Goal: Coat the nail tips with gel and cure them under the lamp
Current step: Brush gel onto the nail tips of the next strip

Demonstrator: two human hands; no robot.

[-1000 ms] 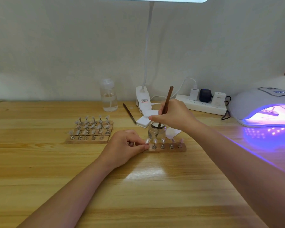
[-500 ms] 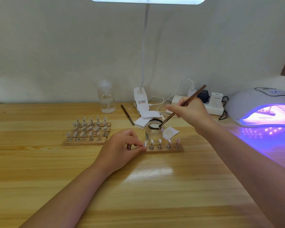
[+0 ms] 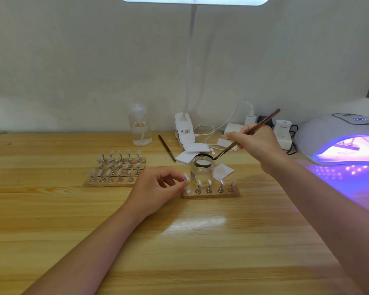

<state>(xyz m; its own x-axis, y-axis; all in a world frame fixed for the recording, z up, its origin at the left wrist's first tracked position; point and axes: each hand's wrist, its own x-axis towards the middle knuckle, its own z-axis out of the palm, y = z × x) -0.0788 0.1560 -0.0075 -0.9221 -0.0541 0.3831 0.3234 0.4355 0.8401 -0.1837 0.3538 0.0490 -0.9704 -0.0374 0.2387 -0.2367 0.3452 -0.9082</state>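
At desk's front edge, left hand [image 3: 156, 188] pinching lifted nail tip [image 3: 186, 177] beside wooden holder strip [image 3: 211, 193]; beyond, right hand [image 3: 256, 143] gripping gel brush [image 3: 246, 135], wiping at glass jar [image 3: 201, 169] rim; likely next: brushing tip, curing lamp [image 3: 341, 139] glowing behind.

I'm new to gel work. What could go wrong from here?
1. The brush tip sits at the rim of the open gel jar; gel may drip on the table.
2. The left hand pinches one nail tip off its strip; it could slip.
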